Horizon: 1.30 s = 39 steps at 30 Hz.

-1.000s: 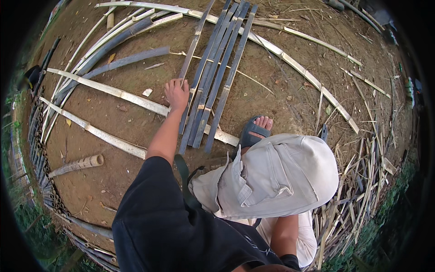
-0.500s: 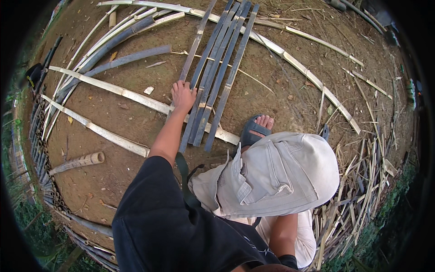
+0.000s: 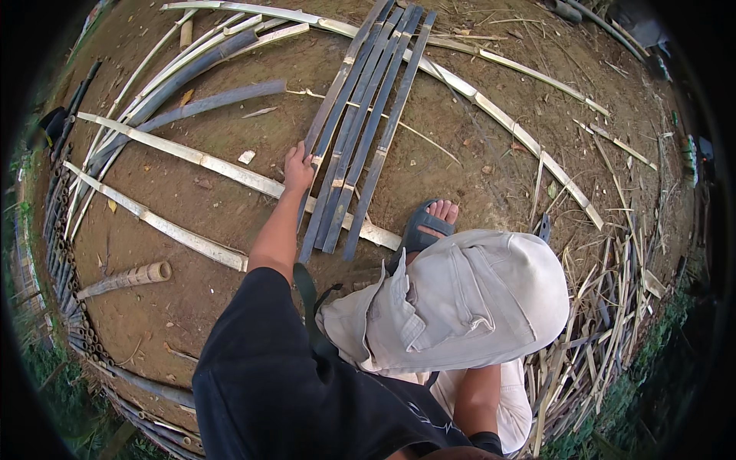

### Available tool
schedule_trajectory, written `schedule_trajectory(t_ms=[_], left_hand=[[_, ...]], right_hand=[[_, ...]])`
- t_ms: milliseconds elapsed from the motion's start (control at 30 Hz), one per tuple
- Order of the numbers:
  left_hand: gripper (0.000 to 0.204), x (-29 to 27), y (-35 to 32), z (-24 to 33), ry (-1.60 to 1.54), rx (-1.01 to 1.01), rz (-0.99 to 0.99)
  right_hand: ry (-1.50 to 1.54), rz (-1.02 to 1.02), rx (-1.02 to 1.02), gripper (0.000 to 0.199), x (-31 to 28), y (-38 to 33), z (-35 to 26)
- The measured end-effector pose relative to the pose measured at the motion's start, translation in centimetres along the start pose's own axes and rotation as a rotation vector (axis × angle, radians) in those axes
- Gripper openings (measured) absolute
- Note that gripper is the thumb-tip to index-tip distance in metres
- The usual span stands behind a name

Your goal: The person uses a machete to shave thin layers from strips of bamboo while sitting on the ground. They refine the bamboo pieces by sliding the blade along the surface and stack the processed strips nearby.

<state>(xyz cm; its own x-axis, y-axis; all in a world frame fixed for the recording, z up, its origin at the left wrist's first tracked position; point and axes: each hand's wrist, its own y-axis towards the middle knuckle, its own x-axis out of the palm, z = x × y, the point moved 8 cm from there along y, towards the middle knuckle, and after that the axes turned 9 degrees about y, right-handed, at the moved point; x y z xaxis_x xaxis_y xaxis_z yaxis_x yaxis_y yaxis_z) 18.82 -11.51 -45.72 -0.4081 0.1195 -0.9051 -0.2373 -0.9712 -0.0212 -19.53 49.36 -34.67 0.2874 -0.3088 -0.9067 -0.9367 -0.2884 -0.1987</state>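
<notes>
My left hand (image 3: pixel 298 167) is closed on the outer left edge of a dark bamboo slat (image 3: pixel 331 96), near its lower half. Several more dark slats (image 3: pixel 381 157) lie side by side to its right, with pale bands at their joints. The held slat lies close against the nearest of them, their far ends almost together. Under their near ends runs a pale split bamboo strip (image 3: pixel 230 170), and another long pale strip (image 3: pixel 491 111) crosses beneath them farther off. Of my right arm only the forearm (image 3: pixel 477 399) shows, beside my bent knee; the hand is hidden.
My sandalled foot (image 3: pixel 431 222) stands right of the slats. Bamboo poles and split lengths (image 3: pixel 199 73) lie at the far left, with a short bamboo tube (image 3: pixel 126 280) nearer. A heap of bamboo offcuts (image 3: pixel 606 337) is at right. Bamboo stubs (image 3: pixel 88 337) border the left side.
The leftmost slat has shifted right at its far end, closing the gap to the others. My left hand has moved slightly left and nearer, from atop the slat to its outer edge.
</notes>
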Motion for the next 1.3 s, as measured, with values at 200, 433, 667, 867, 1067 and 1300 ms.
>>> schedule_trajectory(t_ms=[200,433,667,867,1067,1300], left_hand=[[0.044,0.4,1.4,1.9,-0.045,-0.034,-0.121],[0.03,1.5,2.1,1.5,-0.183,-0.124,-0.204],[0.031,1.6,1.4,0.4,-0.772,-0.457,-0.481],[0.024,0.3,2.1,-1.9,-0.473,-0.375,-0.275],[0.046,0.1,3.7,-1.7,0.075,-0.07,-0.009],[0.059,0.0,2.2,1.9,0.35,-0.232,-0.192]], right_hand=[[0.0,-0.004,0.003,0.055,-0.1,0.0,-0.1],[-0.001,-0.011,0.002,0.055,0.1,0.4,-0.3],[-0.005,-0.022,0.001,0.054,0.4,0.4,-0.3],[-0.009,-0.049,-0.006,0.054,1.0,-0.1,-0.8],[0.013,-0.186,-0.191,0.054,-1.3,2.0,-1.8],[-0.045,-0.421,0.221,0.044,-19.9,1.1,3.8]])
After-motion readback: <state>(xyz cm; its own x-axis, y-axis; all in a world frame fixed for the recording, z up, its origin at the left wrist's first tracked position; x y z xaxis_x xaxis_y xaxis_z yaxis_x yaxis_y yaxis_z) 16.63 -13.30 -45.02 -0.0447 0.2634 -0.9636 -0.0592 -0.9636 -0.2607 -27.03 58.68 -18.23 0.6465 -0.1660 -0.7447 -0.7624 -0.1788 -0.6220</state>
